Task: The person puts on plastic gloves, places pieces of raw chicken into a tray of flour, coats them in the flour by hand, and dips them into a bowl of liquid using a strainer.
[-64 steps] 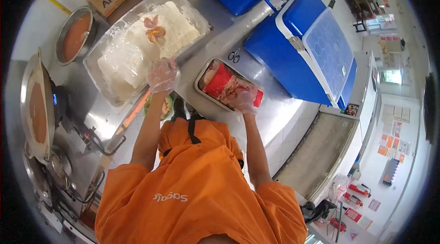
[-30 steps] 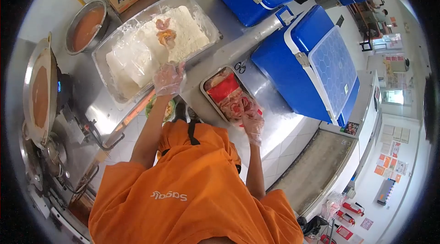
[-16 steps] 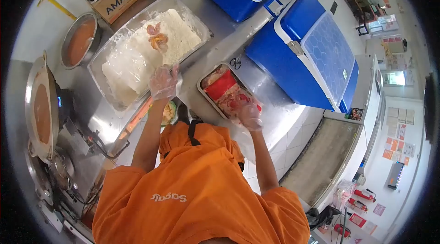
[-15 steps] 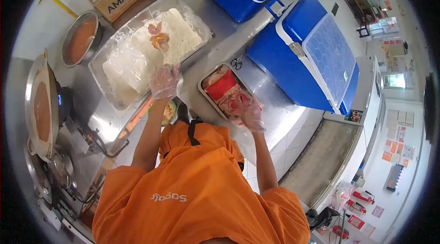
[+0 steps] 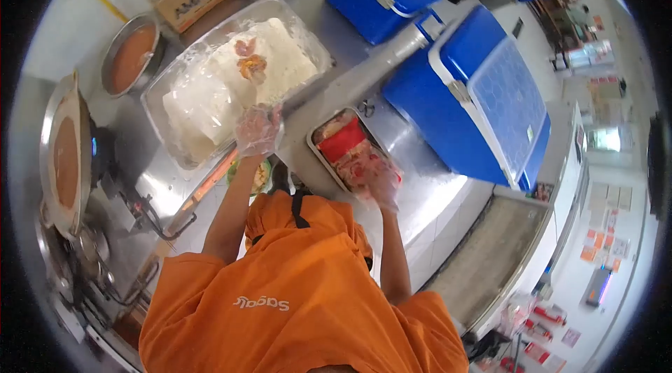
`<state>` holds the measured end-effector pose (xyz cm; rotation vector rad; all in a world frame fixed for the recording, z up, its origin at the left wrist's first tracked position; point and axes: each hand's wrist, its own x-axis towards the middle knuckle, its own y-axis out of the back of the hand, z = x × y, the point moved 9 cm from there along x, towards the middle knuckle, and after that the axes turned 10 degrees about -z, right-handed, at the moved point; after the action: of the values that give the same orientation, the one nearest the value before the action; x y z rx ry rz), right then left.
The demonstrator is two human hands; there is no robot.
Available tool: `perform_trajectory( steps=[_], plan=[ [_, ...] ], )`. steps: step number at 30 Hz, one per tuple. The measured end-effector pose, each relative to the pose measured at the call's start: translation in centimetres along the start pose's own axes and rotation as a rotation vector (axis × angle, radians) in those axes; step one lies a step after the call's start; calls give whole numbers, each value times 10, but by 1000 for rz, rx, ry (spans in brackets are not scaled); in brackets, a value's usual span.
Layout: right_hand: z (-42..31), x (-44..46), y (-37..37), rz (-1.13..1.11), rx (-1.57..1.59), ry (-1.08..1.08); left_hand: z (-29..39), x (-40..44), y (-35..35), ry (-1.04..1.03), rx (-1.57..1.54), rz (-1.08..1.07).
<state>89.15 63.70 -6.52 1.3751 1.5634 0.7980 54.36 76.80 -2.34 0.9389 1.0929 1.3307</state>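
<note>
Right hand has slid toward five o'clock on meat in the tray; left hand is at the five-o'clock edge of the powder bin; either grip I cannot tell. Bare surface opens at the tray's three o'clock.

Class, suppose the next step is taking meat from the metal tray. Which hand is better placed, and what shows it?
Probably the right hand: it is at the meat in the metal tray, while the left hand is farther off, near the plastic tub of white powder.

Shiny metal tray, smooth plastic cooler, matt cardboard box.
</note>
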Motion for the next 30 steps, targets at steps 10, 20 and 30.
perform_trajectory(
  steps=[10, 20, 30],
  plan=[
    [-145, 78, 44, -185, 1228, -141, -5, 1, -7, -45, 5, -16],
    [-73, 64, 25, -26, 1018, -17, -4, -2, 11, 81, -80, -172],
    [61, -43, -22, 108, 691, -227, 117, -35, 9, -606, -340, 8]
  ],
)
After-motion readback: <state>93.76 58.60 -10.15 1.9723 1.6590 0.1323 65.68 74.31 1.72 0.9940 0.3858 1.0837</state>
